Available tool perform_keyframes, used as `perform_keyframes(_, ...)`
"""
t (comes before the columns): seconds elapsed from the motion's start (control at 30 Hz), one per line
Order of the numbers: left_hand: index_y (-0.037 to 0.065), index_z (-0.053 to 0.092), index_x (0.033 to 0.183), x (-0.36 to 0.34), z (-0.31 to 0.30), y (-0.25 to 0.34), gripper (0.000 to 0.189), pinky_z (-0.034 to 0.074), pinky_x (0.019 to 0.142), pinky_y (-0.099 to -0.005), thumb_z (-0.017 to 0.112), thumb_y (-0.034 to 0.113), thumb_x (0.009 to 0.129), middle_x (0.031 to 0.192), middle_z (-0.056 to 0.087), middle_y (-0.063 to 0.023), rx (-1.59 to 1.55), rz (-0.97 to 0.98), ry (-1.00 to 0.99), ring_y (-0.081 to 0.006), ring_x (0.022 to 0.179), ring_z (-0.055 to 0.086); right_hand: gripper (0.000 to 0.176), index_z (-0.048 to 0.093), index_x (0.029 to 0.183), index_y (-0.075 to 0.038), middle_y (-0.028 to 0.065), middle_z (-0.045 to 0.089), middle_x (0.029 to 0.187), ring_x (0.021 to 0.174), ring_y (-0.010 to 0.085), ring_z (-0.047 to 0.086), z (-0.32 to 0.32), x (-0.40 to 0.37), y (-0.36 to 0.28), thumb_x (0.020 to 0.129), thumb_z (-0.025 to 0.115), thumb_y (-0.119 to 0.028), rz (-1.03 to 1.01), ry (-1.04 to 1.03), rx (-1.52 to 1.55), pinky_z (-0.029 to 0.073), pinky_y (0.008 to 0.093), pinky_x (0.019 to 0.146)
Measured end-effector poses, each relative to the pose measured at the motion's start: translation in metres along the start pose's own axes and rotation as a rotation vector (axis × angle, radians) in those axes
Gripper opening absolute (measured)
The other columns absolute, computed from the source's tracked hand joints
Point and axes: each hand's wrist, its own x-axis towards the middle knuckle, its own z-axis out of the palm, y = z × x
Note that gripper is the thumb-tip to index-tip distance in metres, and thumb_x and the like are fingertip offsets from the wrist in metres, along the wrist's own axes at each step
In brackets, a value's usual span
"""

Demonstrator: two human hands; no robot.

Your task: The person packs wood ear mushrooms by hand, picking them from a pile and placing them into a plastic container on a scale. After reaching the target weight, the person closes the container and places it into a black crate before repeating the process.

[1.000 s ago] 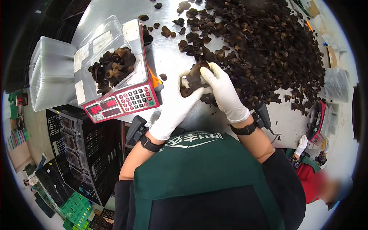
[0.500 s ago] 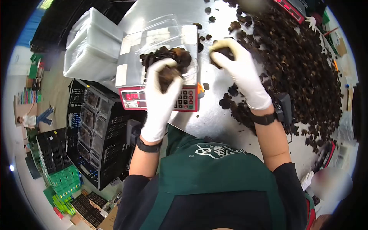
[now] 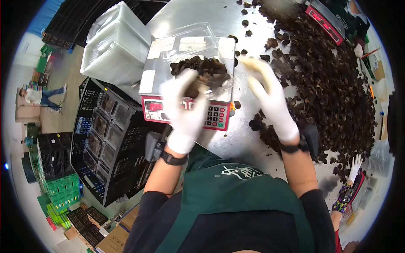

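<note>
My left hand [image 3: 185,107], white-gloved and blurred, curls its fingers around dark brown wood ear mushroom [image 3: 192,90] at the near edge of a clear plastic box [image 3: 171,57]. The box lies with its lid raised on a digital scale [image 3: 147,82] and holds a heap of wood ear mushrooms [image 3: 211,69]. Red digits glow on the scale's front panel. To the right of the scale, my right hand [image 3: 268,86], also gloved, is over the metal table [image 3: 230,147]. Its fingers are apart and nothing shows between them.
A large spread of wood ear mushrooms [image 3: 329,92] covers the table's right side. Stacked clear boxes [image 3: 116,50] stand left of the scale. Below them is a black crate [image 3: 120,143] with filled boxes. Another scale [image 3: 325,23] and a co-worker's gloved hand [image 3: 355,166] are at the right.
The dark mushroom in my right hand is gone, and its fingers have spread. My left hand stays by the box. The scale's digits differ, and the whole view has shifted.
</note>
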Motion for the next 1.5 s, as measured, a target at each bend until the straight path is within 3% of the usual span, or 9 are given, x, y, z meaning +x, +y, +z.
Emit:
perform_keyframes(0.13,0.006,0.061,0.126,-0.047,0.051,0.05,0.054,0.051,0.067,-0.0426,0.075,0.012,0.074,0.084,0.066,-0.0135,-0.144,-0.004,-0.76,-0.032,0.074,0.066,0.051,0.048,0.143,0.001,0.0087,0.056,0.132,0.118,0.0165,0.053,-0.018,-0.103,0.01,0.094,0.053,-0.013,0.434,-0.146,0.434,0.04,0.0307,0.105)
perform_keyframes(0.23,0.003,0.055,0.134,-0.086,0.063,0.068,0.061,0.05,0.086,-0.042,0.075,0.013,0.078,0.111,0.064,-0.0149,-0.385,-0.041,-1.037,-0.034,0.102,0.063,0.027,0.065,0.115,0.001,-0.0033,0.056,0.075,0.061,0.0042,0.044,-0.042,-0.161,0.006,0.101,0.05,-0.017,0.764,0.118,0.45,0.033,0.0194,0.058)
perform_keyframes(0.4,0.01,0.056,0.134,-0.069,0.043,0.061,0.056,0.045,0.096,-0.0454,0.072,0.01,0.081,0.124,0.059,-0.0116,-0.333,0.137,-0.926,-0.0324,0.109,0.059,0.024,0.061,0.073,-0.003,-0.0039,0.054,0.065,0.06,0.0048,0.044,-0.157,-0.306,0.008,0.095,0.06,-0.012,1.011,0.105,-0.202,0.034,0.024,0.055)
perform_keyframes(0.5,0.009,0.059,0.129,-0.047,0.024,0.045,0.047,0.046,0.097,-0.0432,0.07,0.011,0.084,0.12,0.062,-0.0131,-0.285,0.11,-0.867,-0.0328,0.11,0.059,0.017,0.07,0.079,0.0,0.0022,0.067,0.07,0.065,0.0082,0.058,-0.192,-0.377,-0.018,0.089,0.069,-0.014,1.331,-0.078,-0.186,0.044,0.0248,0.058)
perform_keyframes(0.63,0.005,0.067,0.117,0.023,-0.012,0.006,0.032,0.047,0.101,-0.0398,0.067,0.007,0.085,0.117,0.065,-0.0148,-0.026,0.156,-0.607,-0.0286,0.113,0.062,0.017,0.074,0.091,0.003,0.0134,0.074,0.086,0.077,0.0185,0.07,-0.216,-0.434,-0.018,0.083,0.074,-0.011,1.116,-0.118,-0.549,0.055,0.0327,0.073)
perform_keyframes(0.8,0.004,0.064,0.127,0.106,-0.037,-0.13,0.036,0.053,0.09,-0.0308,0.066,0.013,0.092,0.121,0.067,-0.0117,0.283,-0.156,-0.335,-0.018,0.102,0.067,0.019,0.07,0.103,0.001,0.0092,0.07,0.097,0.085,0.0147,0.065,-0.149,-0.262,-0.012,0.084,0.068,0.002,0.597,0.104,-0.438,0.052,0.0292,0.075)
perform_keyframes(1.0,-0.002,0.054,0.133,0.124,-0.013,-0.211,0.059,0.048,0.1,-0.0447,0.063,0.035,0.088,0.124,0.06,-0.0288,0.559,-0.314,-0.431,-0.0407,0.116,0.06,0.038,0.068,0.115,-0.008,0.0126,0.067,0.118,0.112,0.0295,0.063,-0.02,-0.057,0.003,0.077,0.074,-0.008,-0.212,-0.047,-0.597,0.052,0.0381,0.096)
perform_keyframes(1.3,0.0,0.053,0.134,0.116,-0.012,-0.201,0.06,0.048,0.1,-0.0439,0.06,0.039,0.09,0.123,0.063,-0.0283,0.588,-0.443,-0.419,-0.0393,0.118,0.061,0.009,0.07,0.093,-0.006,0.0094,0.068,0.089,0.077,0.0259,0.066,0.036,0.031,0.011,0.084,0.07,-0.009,-0.085,-0.055,-0.287,0.054,0.0338,0.071)
perform_keyframes(1.5,-0.001,0.053,0.135,0.114,0.001,-0.197,0.061,0.052,0.095,-0.0372,0.07,0.032,0.086,0.118,0.068,-0.026,0.387,-0.55,-0.347,-0.0331,0.112,0.067,0.016,0.07,0.097,-0.008,0.007,0.068,0.109,0.099,0.0263,0.064,0.094,0.062,0.019,0.081,0.071,-0.007,-0.548,-0.058,-0.58,0.05,0.0376,0.087)
